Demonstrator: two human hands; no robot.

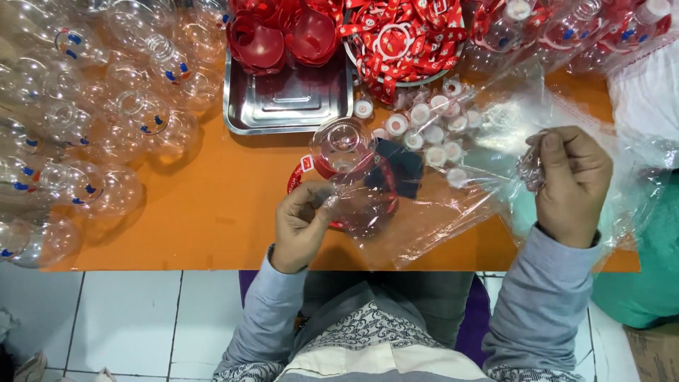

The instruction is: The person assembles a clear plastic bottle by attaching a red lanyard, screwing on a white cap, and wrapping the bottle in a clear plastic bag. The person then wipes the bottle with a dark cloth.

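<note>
clear, crinkly plastic film [453, 205] is being handled over the near edge of the orange table [212, 212]. the left hand [300, 226] is gripping a round clear plastic bottle [350, 177] with red parts showing at its base, fingers curled shut against its side, thumb pressing toward the neck. the bottle is lying tilted, its open mouth facing up toward the camera, roughly at the middle of the table's near half. the right hand [573, 184] is closed in a fist, pinching a gathered bunch of the film near the table's right end. the film is stretching between the two hands and appears to be draped over part of the bottle; whether the bottle is fully inside a bag cannot be told.

judgement: the step in hand looks like bagging or wrapping the bottle. the next move would call for keeping the film taut and the slick, round bottle from rolling.

surroundings: small white caps [431, 131] are sitting loosely in a cluster just beyond the bottle, partly under film. a shiny steel tray [283, 106] is lying at the far edge, holding glossy red cup-like pieces [283, 35]. a bowl of red and white straps [403, 35] is sitting beside it. many empty clear rounded bottles [92, 127] are piling up along the left end, thin-walled and glinting. more bagged bottles [566, 28] are resting at the far right corner.
</note>
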